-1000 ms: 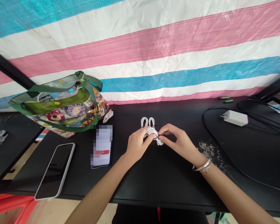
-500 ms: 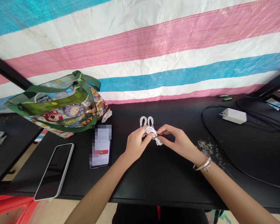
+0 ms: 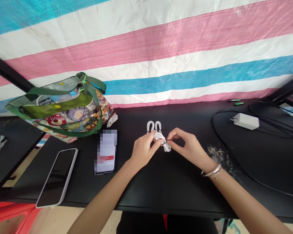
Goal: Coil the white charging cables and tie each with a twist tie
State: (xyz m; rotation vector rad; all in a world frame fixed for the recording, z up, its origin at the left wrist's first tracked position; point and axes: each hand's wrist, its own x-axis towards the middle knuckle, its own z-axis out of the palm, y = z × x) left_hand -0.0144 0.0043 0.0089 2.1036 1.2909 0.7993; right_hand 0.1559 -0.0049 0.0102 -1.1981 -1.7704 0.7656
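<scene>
A coiled white cable (image 3: 159,136) is pinched between the thumb and fingers of my left hand (image 3: 144,148), just over the black table. Around the coil's middle runs a thin black tie (image 3: 166,141). The thumb and forefinger of my right hand (image 3: 185,143), which has a silver bangle on its wrist, close on the end of that tie at the coil's right side. Directly behind my hands, two more bundled white cables (image 3: 154,126) lie side by side on the table, their lower parts hidden by my left hand and the held coil.
Left on the black table (image 3: 146,191) lie a lit phone (image 3: 106,152), a dark-screened phone (image 3: 57,178) and a cartoon-print bag (image 3: 70,112). To the right are a white power adapter (image 3: 246,121), a black cord (image 3: 219,138), small scraps (image 3: 218,154) and two green batteries (image 3: 239,104).
Little differs. My right fingers have drawn very slightly away from the coil along the tie; my left hand keeps its grip on the cable.
</scene>
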